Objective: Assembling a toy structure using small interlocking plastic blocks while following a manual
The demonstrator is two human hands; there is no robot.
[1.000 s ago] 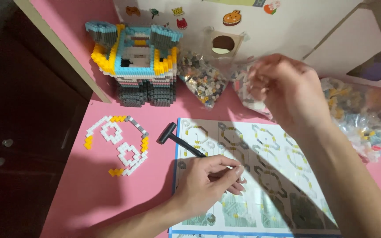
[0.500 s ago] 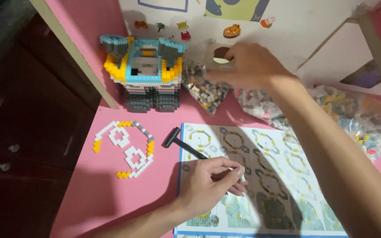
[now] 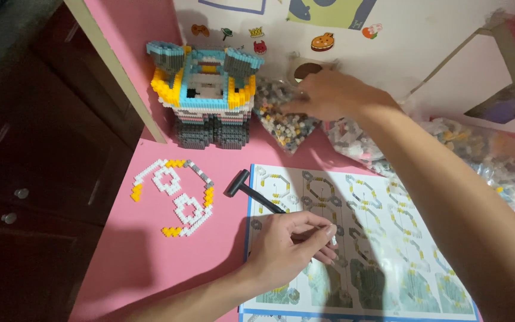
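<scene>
My left hand (image 3: 290,244) rests on the blue-edged instruction sheet (image 3: 382,238), fingers curled around the handle of a small black hammer (image 3: 241,183) whose head lies on the pink table. My right hand (image 3: 335,95) reaches far over to a clear bag of small grey and white bricks (image 3: 284,122), fingers down in or on it; what they pinch is hidden. A tall block model (image 3: 205,95) in blue, yellow, white and grey stands left of that bag. A flat layer of white, yellow and grey bricks (image 3: 177,195) lies left of the hammer.
More clear bags of mixed bricks (image 3: 478,152) lie at the right behind my right arm. A white wall with stickers (image 3: 323,42) runs behind. A dark wooden cabinet (image 3: 25,179) borders the pink table (image 3: 150,262) on the left.
My right hand has moved left from the right-hand bags to the bag beside the block model. My left hand has stayed on the sheet. The camera has shifted slightly.
</scene>
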